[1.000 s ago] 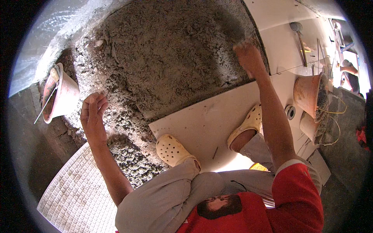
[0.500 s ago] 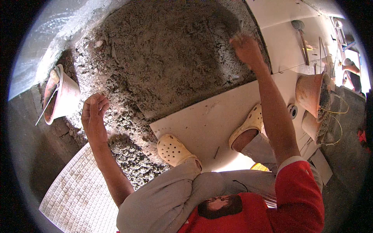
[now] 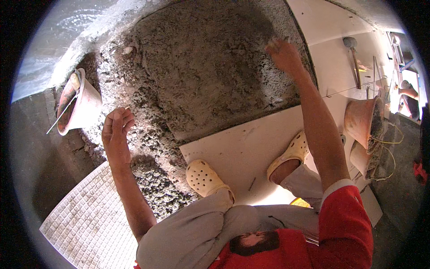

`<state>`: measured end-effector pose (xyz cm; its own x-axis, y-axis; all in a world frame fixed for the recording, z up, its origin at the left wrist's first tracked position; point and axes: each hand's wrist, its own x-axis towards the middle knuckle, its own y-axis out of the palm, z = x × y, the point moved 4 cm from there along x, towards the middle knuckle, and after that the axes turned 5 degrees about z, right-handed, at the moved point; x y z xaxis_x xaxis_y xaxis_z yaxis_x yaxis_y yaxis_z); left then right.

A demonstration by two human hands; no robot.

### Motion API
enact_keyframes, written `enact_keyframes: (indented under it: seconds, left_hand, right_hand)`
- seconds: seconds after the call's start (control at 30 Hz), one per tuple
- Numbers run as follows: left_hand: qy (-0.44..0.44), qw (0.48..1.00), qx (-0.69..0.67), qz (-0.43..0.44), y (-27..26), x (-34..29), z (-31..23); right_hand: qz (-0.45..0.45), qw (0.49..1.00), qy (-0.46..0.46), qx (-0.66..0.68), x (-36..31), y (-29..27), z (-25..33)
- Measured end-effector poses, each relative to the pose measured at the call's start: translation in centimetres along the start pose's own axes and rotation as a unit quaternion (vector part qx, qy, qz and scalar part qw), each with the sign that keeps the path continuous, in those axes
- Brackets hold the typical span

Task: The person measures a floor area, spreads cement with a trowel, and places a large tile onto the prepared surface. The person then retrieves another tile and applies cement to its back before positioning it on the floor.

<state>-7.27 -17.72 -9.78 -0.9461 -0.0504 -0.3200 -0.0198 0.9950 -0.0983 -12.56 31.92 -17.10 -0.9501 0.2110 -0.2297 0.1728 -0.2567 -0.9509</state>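
A rough bed of grey mortar [image 3: 201,67] spreads before me. Over its right part is my right hand [image 3: 285,57], its fingers closed; what they hold, if anything, I cannot make out. My left hand [image 3: 118,125] hovers above the loose, crumbly mortar [image 3: 156,101] along the bed's left side. Its fingers are half curled and slightly apart, with nothing visible in them. Beneath my yellow clogs [image 3: 204,178] lies a pale tile [image 3: 242,152] bordering the bed.
A tipped bucket [image 3: 89,105] with a stick lies at the left. A white grid-backed tile [image 3: 85,219] sits lower left. Stained buckets [image 3: 358,119] stand at the right, below a mallet [image 3: 354,58] on pale tiles. Another person [image 3: 408,96] shows at the far right.
The whole view has shifted slightly, so the surroundings sit a little lower and further right. My right hand stays over the same part of the mortar; my left hand keeps its half-curled pose.
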Motion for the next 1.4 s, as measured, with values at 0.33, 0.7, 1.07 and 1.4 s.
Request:
enact_keyframes:
  seconds: [0.33, 0.7, 1.07, 1.4]
  left_hand:
    - [-0.002, 1.0, 0.002, -0.02, -0.4, -0.6, 0.1]
    - [-0.008, 0.999, -0.023, -0.023, -0.4, 0.4, 0.6]
    - [0.008, 1.0, 0.002, -0.016, -1.4, 0.4, 0.9]
    - [0.014, 0.999, -0.013, -0.031, -1.7, -0.3, 0.5]
  right_hand:
    - [0.065, 0.996, 0.009, 0.065, -8.7, -0.4, -0.5]
    - [0.01, 0.971, 0.112, 0.213, -16.5, 1.4, 0.6]
    - [-0.009, 0.984, 0.031, 0.178, -21.8, 7.1, 8.7]
    - [0.027, 0.984, -0.011, 0.178, -19.6, 6.2, 13.0]
